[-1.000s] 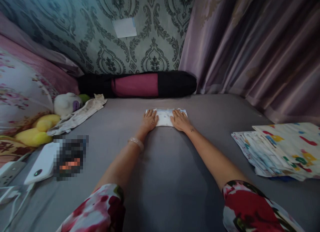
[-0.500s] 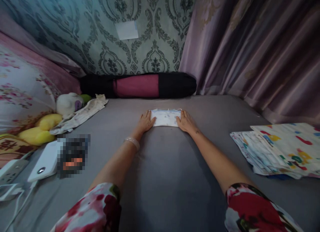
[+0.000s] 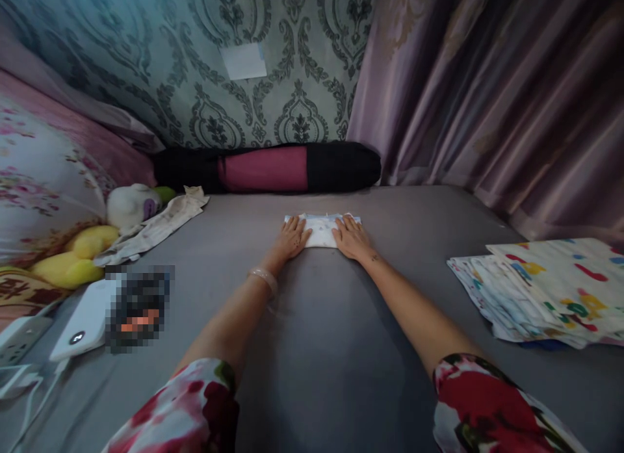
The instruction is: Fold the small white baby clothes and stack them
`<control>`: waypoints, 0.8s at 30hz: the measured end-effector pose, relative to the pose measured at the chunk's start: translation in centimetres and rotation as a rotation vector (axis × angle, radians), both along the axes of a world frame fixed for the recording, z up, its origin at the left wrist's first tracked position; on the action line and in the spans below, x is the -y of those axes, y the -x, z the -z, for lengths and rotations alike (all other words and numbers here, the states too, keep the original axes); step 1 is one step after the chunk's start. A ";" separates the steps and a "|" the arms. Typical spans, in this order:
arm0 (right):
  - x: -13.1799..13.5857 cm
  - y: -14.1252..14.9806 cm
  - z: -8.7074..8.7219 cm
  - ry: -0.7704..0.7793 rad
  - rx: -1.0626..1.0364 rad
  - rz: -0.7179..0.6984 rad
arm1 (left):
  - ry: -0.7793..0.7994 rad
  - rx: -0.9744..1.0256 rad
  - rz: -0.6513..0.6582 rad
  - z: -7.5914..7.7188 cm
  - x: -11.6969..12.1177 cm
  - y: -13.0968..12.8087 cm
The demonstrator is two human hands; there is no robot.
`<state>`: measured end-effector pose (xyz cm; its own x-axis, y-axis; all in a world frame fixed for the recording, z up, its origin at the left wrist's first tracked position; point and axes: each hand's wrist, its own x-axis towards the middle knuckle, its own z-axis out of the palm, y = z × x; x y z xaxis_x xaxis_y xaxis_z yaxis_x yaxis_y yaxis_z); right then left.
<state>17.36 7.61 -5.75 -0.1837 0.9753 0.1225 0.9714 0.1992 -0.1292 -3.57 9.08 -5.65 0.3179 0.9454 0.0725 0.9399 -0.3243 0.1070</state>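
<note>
A small folded white cloth (image 3: pixel 322 233) with faint prints and a bluish back edge lies flat on the grey bed sheet (image 3: pixel 322 323). My left hand (image 3: pixel 292 237) rests palm down over its left part, fingers stretched forward. On its right part lies my right hand (image 3: pixel 351 236), also flat with the fingers somewhat spread. The middle of the cloth shows between my two thumbs, while the parts under my palms are hidden.
To the right is a stack of folded printed cloths (image 3: pixel 526 297). Left lie a white power bank (image 3: pixel 85 320), a power strip (image 3: pixel 22 339), a yellow plush (image 3: pixel 73 261) and a crumpled cloth (image 3: pixel 160 225). A black and pink bolster (image 3: pixel 263 169) runs along the wall.
Both hands have slid inward from the cloth's side edges onto its top, closer together. The cloth's outer corners now show beside them. The view has shifted slightly.
</note>
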 end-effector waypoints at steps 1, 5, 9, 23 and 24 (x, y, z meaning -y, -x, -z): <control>0.0 -0.1 0.1 -0.002 0.004 0.000 | 0.008 0.001 0.001 0.2 0.0 0.1; 0.0 -0.2 0.4 -0.009 0.009 -0.008 | 0.011 0.010 0.009 0.5 -0.1 0.3; 0.0 -0.2 0.1 0.001 0.014 -0.008 | 0.026 0.004 0.006 0.4 -0.2 0.3; 0.4 3.0 -0.3 0.017 -0.042 -0.028 | -0.102 0.008 0.040 0.5 0.8 -3.1; 0.5 3.1 -0.1 0.009 -0.042 -0.025 | -0.106 0.014 0.032 0.8 0.9 -3.2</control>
<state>14.24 7.11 -5.62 -0.2026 0.9717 0.1216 0.9599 0.2216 -0.1718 -0.38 8.17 -6.49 0.3465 0.9214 0.1759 0.9274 -0.3646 0.0832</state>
